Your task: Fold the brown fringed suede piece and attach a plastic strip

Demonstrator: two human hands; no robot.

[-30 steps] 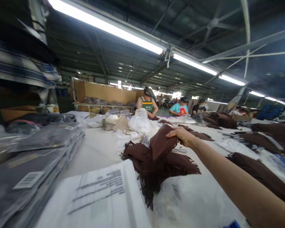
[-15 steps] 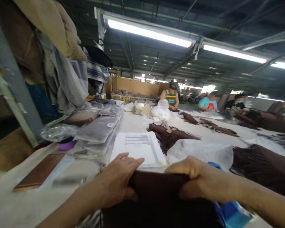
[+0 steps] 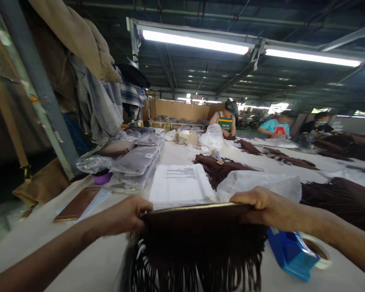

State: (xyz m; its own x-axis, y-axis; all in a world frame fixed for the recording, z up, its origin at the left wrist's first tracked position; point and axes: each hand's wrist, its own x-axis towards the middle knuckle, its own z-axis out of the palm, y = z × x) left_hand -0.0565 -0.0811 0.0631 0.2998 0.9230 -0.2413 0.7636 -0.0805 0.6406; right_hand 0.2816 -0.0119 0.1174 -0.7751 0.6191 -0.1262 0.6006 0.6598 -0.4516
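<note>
A grey post (image 3: 39, 87) slants up at the far left, and cloths (image 3: 91, 81) hang over a rail beside it. On the white table (image 3: 27, 243), left of the bag, lies a flat brown case (image 3: 77, 203); beyond it sit a purple bowl (image 3: 102, 177) and a stack of grey packets (image 3: 136, 166).

The left hand (image 3: 126, 215) comes in from the lower left, and its fingers are curled tight around the left end of the bag (image 3: 197, 231), pinching it at the top edge. The bag is dark brown, held flat just above the table in the near middle of the view, with a gold zip (image 3: 194, 207) running along its top edge and long fringe (image 3: 194, 267) hanging off its lower part toward the camera.

Just behind the bag lie white printed sheets (image 3: 179, 184), and to their right a clear plastic sack (image 3: 261, 184). Farther back from the bag lies another fringed brown piece (image 3: 222, 170).

The right hand (image 3: 260, 202) grips the bag's right end, with fingers closed over the top corner and thumb hidden behind the fabric. Just right of the bag a blue tape dispenser (image 3: 288, 251) rests on the table with a roll of tape (image 3: 319, 253) at its end. More brown pieces (image 3: 340, 200) lie right of the sack.

Well behind the bag, at the table's far end, three other people (image 3: 226, 119) work.
</note>
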